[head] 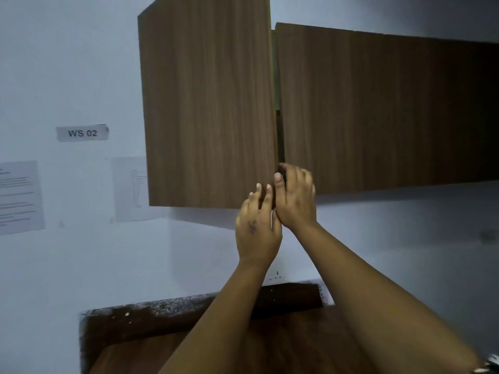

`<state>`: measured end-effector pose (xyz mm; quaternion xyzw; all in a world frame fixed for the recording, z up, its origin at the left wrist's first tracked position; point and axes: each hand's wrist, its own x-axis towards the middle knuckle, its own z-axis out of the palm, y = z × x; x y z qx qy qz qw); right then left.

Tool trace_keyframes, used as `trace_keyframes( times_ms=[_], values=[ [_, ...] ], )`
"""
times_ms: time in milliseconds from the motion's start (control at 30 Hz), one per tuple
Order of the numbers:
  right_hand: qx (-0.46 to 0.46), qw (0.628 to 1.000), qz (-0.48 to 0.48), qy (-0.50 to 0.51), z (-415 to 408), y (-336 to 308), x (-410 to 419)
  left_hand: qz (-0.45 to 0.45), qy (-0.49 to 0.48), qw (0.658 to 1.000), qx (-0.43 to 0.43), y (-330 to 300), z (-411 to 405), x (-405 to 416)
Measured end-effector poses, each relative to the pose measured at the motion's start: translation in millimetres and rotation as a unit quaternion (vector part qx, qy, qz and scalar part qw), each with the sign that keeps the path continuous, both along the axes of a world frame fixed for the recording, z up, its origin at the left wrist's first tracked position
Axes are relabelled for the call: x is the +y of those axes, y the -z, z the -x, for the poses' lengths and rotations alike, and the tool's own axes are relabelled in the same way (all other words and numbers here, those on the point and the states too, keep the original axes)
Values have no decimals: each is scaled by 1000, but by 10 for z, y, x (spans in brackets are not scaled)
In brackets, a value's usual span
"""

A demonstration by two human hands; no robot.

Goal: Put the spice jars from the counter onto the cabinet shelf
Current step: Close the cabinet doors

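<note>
A wooden wall cabinet hangs ahead. Its left door [208, 103] is swung slightly outward, leaving a narrow dark gap beside the right door [378, 112], which is closed. My right hand [295, 197] grips the left door's free edge near the bottom corner, thumb on the front and fingers curled into the gap. My left hand [256, 225] is just below, its straight fingers touching the lower right corner of that door. The shelf inside is hidden. No spice jars are in view.
A brown wooden counter [167, 344] with a dark speckled back edge lies below my forearms. The pale wall holds a "WS 02" label [82, 133] and paper sheets [20, 197] at the left.
</note>
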<state>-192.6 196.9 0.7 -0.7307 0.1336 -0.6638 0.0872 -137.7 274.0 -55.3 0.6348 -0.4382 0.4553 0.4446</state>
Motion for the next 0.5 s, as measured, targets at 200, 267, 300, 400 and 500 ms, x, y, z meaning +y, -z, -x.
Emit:
trace_keyframes(
  times_ms=[200, 267, 300, 400, 500],
  values=[
    [128, 992, -11, -15, -192, 32, -907, -34, -35, 998, -27, 5, -305, -815],
    [146, 989, 9, 4, -305, 39, -1133, -24, -51, 997, -45, -26, -460, -1009],
    [149, 989, 14, 8, -369, 40, -1243, -25, -62, 996, -58, -43, -533, -1090],
    [148, 989, -2, 3, -561, 75, -1522, -41, -96, 989, -103, -93, -745, -1276],
    [157, 987, 0, 8, -751, 159, -1739, -68, -119, 982, -127, -180, -966, -1438]
  ],
)
